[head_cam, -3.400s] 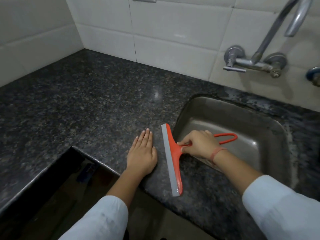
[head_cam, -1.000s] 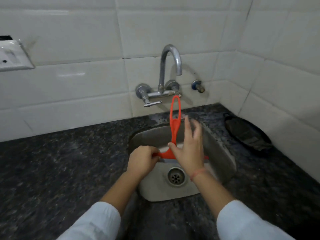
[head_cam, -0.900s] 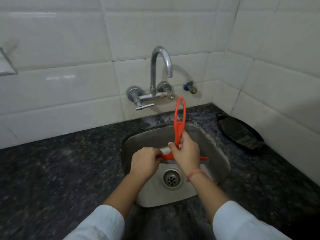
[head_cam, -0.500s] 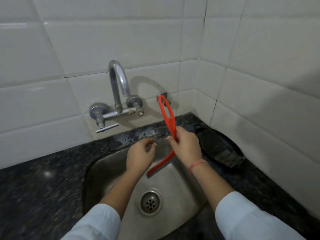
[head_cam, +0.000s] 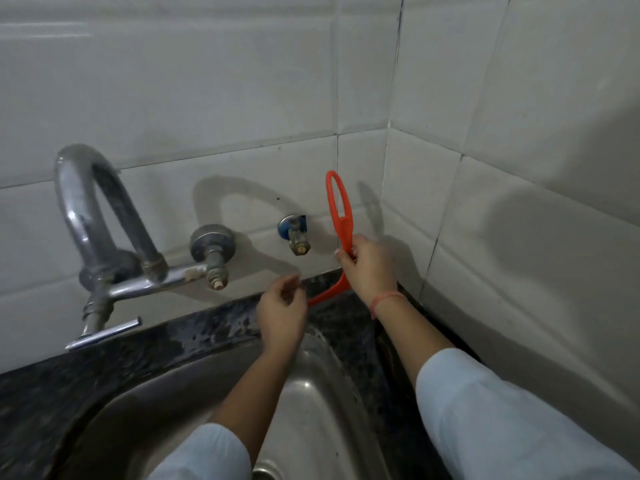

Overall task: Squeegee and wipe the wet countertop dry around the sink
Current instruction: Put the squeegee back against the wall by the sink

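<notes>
Behind sink (head_cam: 322,403), right hand (head_cam: 369,271) grips squeegee (head_cam: 341,216), blade (head_cam: 327,293) partly behind left hand (head_cam: 280,317)

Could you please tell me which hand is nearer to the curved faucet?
Left. The left hand hovers right of the faucet, over the back rim of the sink; the right hand, gripping the orange squeegee, is farther to the right.

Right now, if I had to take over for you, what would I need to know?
Right hand: grips the orange squeegee by its handle, loop up, blade down at the back corner.
Left hand: fingers loosely curled by the blade end; contact unclear.
Countertop strip behind the sink: wet with droplets, not yet cleared.
Left to do: squeegee that strip into the sink, then wipe it dry.
</notes>
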